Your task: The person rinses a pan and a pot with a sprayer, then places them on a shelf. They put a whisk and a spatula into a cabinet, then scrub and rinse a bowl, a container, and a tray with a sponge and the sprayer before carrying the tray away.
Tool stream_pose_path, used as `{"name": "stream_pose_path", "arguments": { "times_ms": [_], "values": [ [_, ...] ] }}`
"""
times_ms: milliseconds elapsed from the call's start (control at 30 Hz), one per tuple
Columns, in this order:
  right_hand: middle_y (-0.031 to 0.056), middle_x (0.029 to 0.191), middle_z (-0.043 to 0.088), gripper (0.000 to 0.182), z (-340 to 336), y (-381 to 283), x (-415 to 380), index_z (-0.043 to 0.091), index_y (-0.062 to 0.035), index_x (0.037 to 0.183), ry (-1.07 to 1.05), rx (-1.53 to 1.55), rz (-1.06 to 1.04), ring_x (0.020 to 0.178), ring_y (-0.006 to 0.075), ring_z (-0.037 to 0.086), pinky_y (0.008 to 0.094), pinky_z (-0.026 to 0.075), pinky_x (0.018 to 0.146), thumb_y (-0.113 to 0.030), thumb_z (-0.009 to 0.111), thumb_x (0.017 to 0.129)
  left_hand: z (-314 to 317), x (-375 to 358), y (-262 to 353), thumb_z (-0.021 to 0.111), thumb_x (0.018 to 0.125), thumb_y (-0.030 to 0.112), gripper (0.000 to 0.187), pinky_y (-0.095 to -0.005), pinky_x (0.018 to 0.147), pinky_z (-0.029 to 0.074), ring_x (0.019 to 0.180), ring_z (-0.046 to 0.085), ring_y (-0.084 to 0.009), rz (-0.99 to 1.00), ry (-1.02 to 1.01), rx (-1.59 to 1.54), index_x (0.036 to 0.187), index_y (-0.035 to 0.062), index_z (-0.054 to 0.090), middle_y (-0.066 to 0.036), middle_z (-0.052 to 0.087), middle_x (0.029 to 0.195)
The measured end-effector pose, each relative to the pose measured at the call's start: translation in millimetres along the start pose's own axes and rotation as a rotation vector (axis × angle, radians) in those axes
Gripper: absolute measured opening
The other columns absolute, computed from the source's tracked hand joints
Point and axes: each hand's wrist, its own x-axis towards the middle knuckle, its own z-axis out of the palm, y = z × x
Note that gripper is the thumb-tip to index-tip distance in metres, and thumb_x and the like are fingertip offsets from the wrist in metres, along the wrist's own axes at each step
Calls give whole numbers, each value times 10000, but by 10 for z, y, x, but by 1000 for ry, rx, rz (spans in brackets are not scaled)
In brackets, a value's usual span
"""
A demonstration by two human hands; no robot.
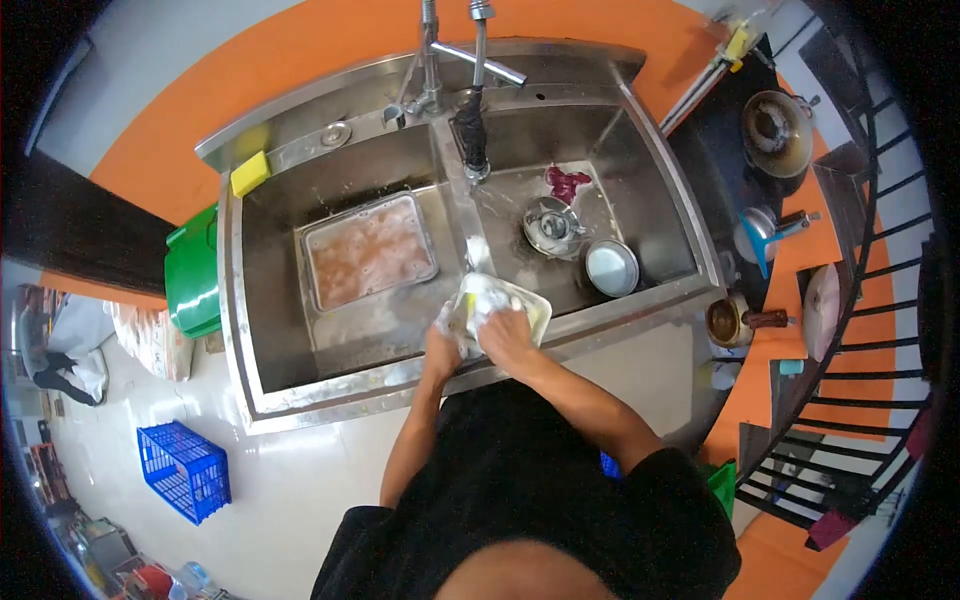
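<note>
A pale rectangular tray (536, 318) is tilted over the front edge of the sink, near the divider. My left hand (443, 345) grips its left side, with suds on the fingers. Inside the tray, my right hand (503, 330) is closed and pressed down amid thick white foam (487, 290). A bit of yellow shows beside its fingers, but the foam hides what they hold. In the left basin, a rectangular metal tray (370, 250) contains cloudy, reddish-brown water. The right basin holds a round metal pot lid (553, 226), a metal bowl (611, 268) and a dark red cloth (567, 184).
The tap (430, 85) and a hanging spray hose (472, 130) stand behind the divider. A yellow sponge (250, 174) rests on the left rim. To the left are a green bin (195, 270) and a blue crate (184, 471); pans, including a wok (778, 135), stand right.
</note>
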Motion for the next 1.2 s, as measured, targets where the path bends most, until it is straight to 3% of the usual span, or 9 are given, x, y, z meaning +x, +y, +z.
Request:
{"name": "stream_pose_path", "arguments": {
  "times_ms": [200, 333, 500, 567, 733, 867, 933, 1000, 1200],
  "values": [
    [91, 598, 626, 140, -397, 329, -320, 670, -96, 610, -115, -31, 32, 604, 234, 634, 377, 462, 538, -139, 566, 693, 150, -181, 456, 488, 724, -83, 500, -281, 831, 437, 956, 559, -183, 178, 196, 248, 1219, -29, 447, -125, 590, 1081],
    [153, 1006, 611, 317, -298, 532, -413, 629, -34, 961, -260, 227, 75, 903, 288, 602, 392, 475, 773, -163, 614, 671, 374, 170, 520, 481, 727, -78, 497, -315, 791, 463, 906, 600, -219, 231, 252, 105, 1219, -17, 443, -156, 624, 998],
    [218, 929, 617, 276, -342, 1433, -476, 603, 43, 927, 293, 616, 59, 835, 345, 604, 387, 487, 735, -114, 591, 700, 856, 1003, 350, 473, 742, -54, 469, -376, 741, 477, 851, 616, -336, 182, 179, 408, 1206, 5, 434, -229, 624, 899],
    [200, 854, 623, 201, -156, 1926, -456, 597, 39, 874, 499, 996, 457, 763, 346, 598, 405, 480, 663, -139, 570, 784, 1100, 1297, 529, 476, 775, -4, 374, -413, 716, 476, 874, 604, -391, -127, 99, 491, 1146, -17, 436, -261, 615, 885],
    [183, 793, 612, 104, -104, 3112, -231, 574, -5, 790, 672, 666, 919, 724, 354, 581, 425, 458, 662, -61, 565, 703, 1753, 2288, -552, 514, 786, 65, 302, -406, 676, 481, 818, 615, -382, -38, 150, 535, 1059, -47, 449, -258, 613, 863],
    [162, 829, 631, 227, 1216, 4017, -291, 607, -14, 884, 290, 409, 963, 762, 330, 610, 406, 482, 700, -161, 575, 715, 1827, 2447, -1428, 532, 834, 135, 349, -349, 664, 499, 836, 627, -260, -320, -215, 658, 1100, -80, 465, -182, 614, 907],
    [132, 824, 639, 271, 2017, 4287, -422, 613, -28, 910, -113, 161, 825, 752, 311, 619, 408, 491, 700, -225, 579, 728, 1486, 1734, 427, 467, 881, 115, 303, -308, 631, 510, 779, 629, -205, 130, 152, -131, 1115, -75, 486, -136, 616, 887],
    [101, 819, 648, 316, 2682, 4412, -605, 620, -41, 935, -417, -73, 583, 742, 291, 628, 411, 500, 700, -289, 582, 742, 961, 1412, 761, 394, 904, 71, 255, -274, 639, 515, 762, 628, -178, 33, 238, -163, 1078, -67, 520, -119, 621, 901],
    [102, 835, 644, 317, 3133, 4416, -722, 621, -47, 941, -671, 96, 597, 757, 286, 624, 405, 497, 707, -292, 581, 744, -1186, 853, -610, 515, 814, 92, 223, -332, 725, 507, 853, 646, -302, -220, 403, 703, 963, -52, 600, -204, 647, 909]
  ]
}}
